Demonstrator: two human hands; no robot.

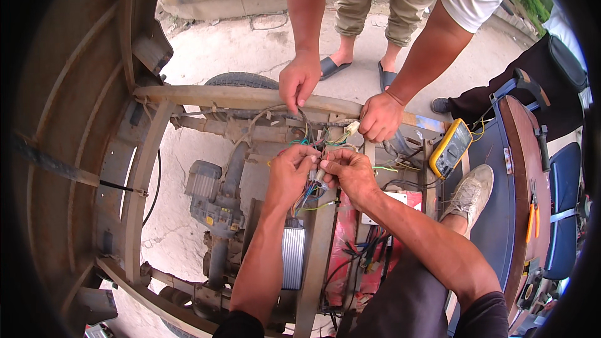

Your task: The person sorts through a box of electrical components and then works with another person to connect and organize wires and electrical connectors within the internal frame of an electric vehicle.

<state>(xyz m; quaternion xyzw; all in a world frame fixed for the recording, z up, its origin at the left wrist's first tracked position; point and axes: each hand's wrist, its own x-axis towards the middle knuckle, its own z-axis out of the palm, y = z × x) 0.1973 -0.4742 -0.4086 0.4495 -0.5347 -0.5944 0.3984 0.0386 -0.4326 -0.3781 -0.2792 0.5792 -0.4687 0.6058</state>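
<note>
Over the middle of a metal vehicle frame (pixel 319 256), my left hand (pixel 292 174) and my right hand (pixel 352 176) meet, fingertips almost touching. Both pinch at thin wires (pixel 308 195) of a coloured bundle; the exact ends between the fingers are too small to tell. Below them, the bundle runs toward a silver finned controller box (pixel 293 256). Across the frame, a co-worker's one hand (pixel 300 81) holds a dark cable, and the other hand (pixel 380 116) is beside a white plug connector (pixel 352 128).
A yellow multimeter (pixel 451 148) leans on the right. A motor and axle (pixel 216 203) sit left, below a raised rusty panel (pixel 69 119). Red-wrapped packs (pixel 343 244) with loose cables lie near my leg. Orange-handled pliers (pixel 533 216) rest on a brown board (pixel 523 169).
</note>
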